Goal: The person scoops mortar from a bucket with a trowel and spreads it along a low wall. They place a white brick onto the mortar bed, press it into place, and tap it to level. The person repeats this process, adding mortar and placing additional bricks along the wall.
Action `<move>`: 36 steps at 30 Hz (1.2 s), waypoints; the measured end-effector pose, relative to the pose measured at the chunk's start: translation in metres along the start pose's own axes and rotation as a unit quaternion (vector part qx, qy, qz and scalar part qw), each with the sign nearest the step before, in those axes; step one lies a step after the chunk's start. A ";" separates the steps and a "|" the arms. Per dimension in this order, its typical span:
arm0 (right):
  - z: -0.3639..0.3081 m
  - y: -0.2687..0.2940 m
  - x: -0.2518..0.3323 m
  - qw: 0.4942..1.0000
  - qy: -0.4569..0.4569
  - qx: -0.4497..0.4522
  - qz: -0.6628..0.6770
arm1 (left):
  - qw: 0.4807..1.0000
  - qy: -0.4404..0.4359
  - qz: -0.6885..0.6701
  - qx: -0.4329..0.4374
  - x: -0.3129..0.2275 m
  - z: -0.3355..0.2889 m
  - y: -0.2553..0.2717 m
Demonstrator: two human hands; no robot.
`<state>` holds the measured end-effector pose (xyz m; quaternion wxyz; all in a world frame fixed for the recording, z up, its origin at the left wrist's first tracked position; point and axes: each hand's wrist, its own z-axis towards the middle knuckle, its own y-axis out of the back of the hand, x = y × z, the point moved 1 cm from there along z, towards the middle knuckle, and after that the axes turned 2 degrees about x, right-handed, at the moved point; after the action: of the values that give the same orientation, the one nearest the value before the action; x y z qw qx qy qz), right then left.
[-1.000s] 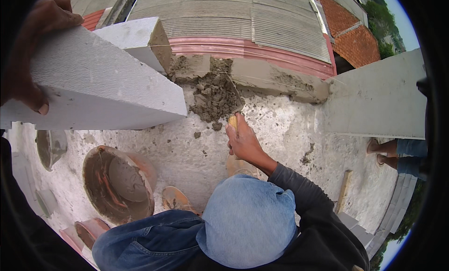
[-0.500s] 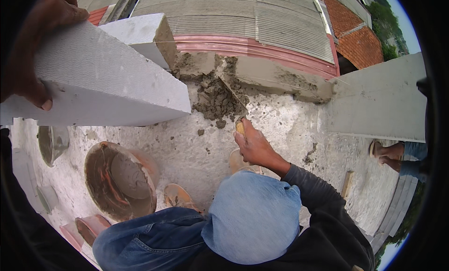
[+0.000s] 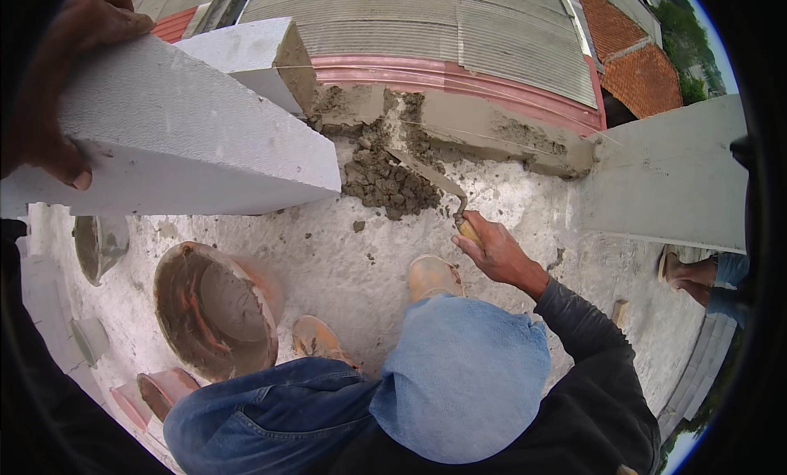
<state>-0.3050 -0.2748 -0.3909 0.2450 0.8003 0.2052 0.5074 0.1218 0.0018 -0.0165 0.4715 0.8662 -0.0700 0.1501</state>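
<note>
Trowel [image 3: 440, 180] shifted right | right hand [image 3: 500, 250] clamped on handle [image 3: 468, 231], blade [image 3: 426, 172] beyond leftward | left hand [image 3: 61, 53] gripping white block [image 3: 197, 131]

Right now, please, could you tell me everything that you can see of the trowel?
The trowel has a long, narrow, grey metal-looking blade smeared with mortar, a crooked neck and a short, yellowish, wood-looking handle. The right hand grips the handle. The blade slants up and left in the picture, its far end at the mortar heap in front of the low wall. Whether the tip presses into the mortar, I cannot tell.
</note>
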 end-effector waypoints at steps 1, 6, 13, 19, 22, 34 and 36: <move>0.010 0.008 -0.007 1.000 0.006 0.010 -0.017 | 1.000 0.004 0.005 -0.012 -0.004 0.001 0.001; 0.073 0.033 -0.030 0.994 0.067 0.027 -0.085 | 1.000 -0.014 0.014 0.000 0.006 0.001 0.000; 0.079 0.048 -0.023 0.982 0.065 0.119 -0.132 | 0.998 0.004 0.046 0.032 0.033 0.014 -0.013; 0.077 0.051 -0.027 0.983 0.085 0.011 -0.164 | 0.996 0.015 0.070 0.062 0.074 0.015 -0.032; 0.077 0.029 -0.031 0.983 0.075 0.011 -0.166 | 0.993 0.015 0.080 0.088 0.087 0.013 -0.044; 0.002 0.015 -0.065 0.993 0.018 0.074 -0.088 | 0.997 0.058 0.042 -0.002 -0.051 0.000 0.023; -0.008 0.010 -0.061 0.991 -0.003 0.091 -0.100 | 0.997 0.075 0.032 0.005 -0.055 0.001 0.023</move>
<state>-0.3360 -0.3169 -0.4255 0.2216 0.7959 0.3290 0.4573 0.0637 -0.0129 -0.0171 0.4661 0.8522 -0.0617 0.2296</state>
